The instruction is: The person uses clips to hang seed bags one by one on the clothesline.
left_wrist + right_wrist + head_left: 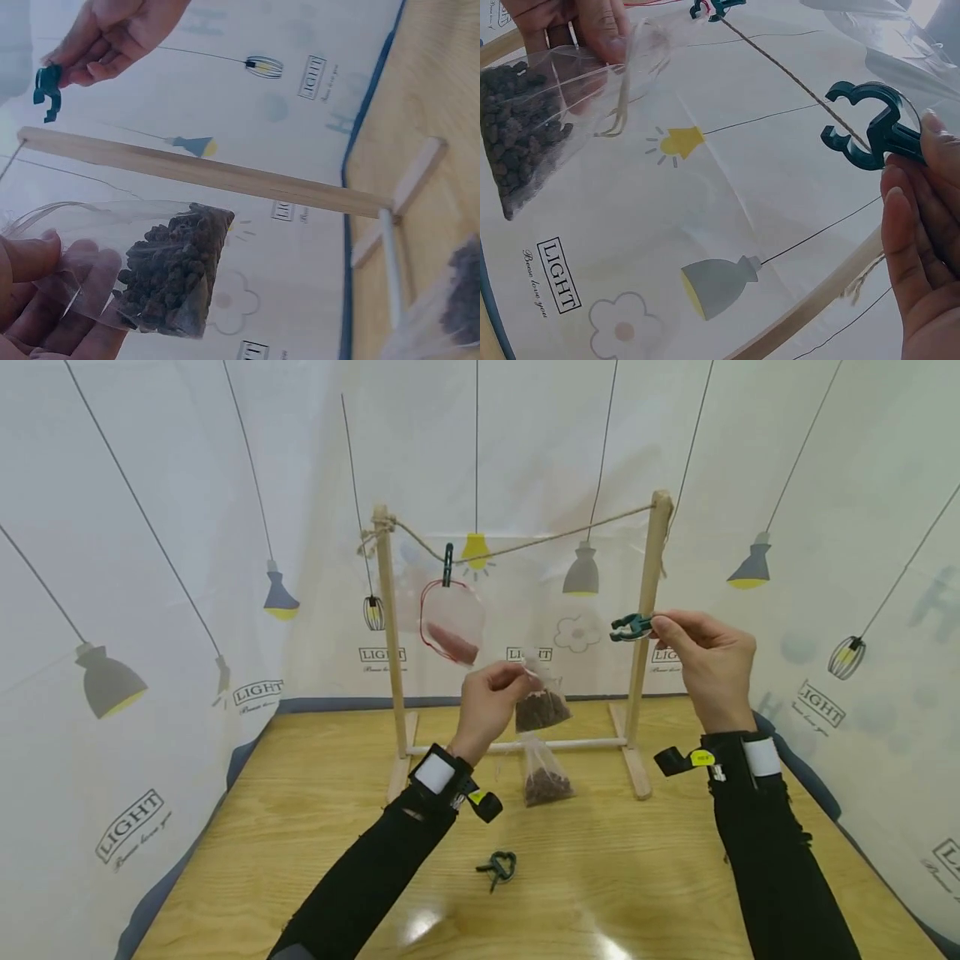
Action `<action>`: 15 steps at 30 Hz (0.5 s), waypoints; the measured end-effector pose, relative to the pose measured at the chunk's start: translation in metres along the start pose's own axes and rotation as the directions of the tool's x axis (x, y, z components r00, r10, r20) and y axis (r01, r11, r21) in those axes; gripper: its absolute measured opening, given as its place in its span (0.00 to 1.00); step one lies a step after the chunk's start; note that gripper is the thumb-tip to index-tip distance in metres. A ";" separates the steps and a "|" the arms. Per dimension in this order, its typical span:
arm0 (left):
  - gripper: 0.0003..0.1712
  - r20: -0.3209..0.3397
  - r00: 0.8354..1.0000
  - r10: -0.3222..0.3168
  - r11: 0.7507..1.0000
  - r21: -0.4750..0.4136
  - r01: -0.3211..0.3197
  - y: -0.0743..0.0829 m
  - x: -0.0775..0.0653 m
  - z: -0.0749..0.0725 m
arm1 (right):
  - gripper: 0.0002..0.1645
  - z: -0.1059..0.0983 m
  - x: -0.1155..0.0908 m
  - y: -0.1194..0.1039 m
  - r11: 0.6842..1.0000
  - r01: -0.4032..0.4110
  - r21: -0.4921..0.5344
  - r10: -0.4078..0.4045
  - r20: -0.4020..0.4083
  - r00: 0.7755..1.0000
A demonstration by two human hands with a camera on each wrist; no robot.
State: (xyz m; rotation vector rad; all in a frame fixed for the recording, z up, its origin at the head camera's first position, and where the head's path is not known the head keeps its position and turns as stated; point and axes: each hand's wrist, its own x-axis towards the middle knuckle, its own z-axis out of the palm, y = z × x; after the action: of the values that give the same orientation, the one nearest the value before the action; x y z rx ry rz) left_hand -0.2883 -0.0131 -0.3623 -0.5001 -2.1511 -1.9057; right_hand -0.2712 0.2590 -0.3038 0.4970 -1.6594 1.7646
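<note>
My left hand (487,702) pinches the top of a clear drawstring bag (180,262) filled with dark granules; the bag hangs in front of the wooden stand. Between thumb and fingers, my right hand (712,664) holds a dark green spring clip (870,124) by its handles, its mouth pointing left with the tips apart. In the head view that clip overlaps the right post (647,577), below the rope (555,538). From the rope another green clip (447,566) holds up a clear bag (457,610) with a red drawstring and a pinkish-red thing inside.
A second bag of dark granules (546,785) stands on the wooden table (300,835) under the left hand. Nearer to me lies another green clip (498,867). A white crossbar (592,744) joins the stand's feet. Lamp-printed cloth (315,485) surrounds the table.
</note>
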 end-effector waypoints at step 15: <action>0.09 -0.046 0.995 0.089 0.996 -0.026 -0.090 0.041 0.038 0.000 | 0.13 0.029 0.058 -0.025 0.996 0.087 -0.035 -0.083 0.096 0.992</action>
State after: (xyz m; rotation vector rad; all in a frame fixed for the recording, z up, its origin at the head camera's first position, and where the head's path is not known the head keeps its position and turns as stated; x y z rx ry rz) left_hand -0.3070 -0.0053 -0.3098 -0.5442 -2.0414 -1.8840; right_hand -0.2996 0.2422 -0.2427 0.6319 -1.7084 1.6666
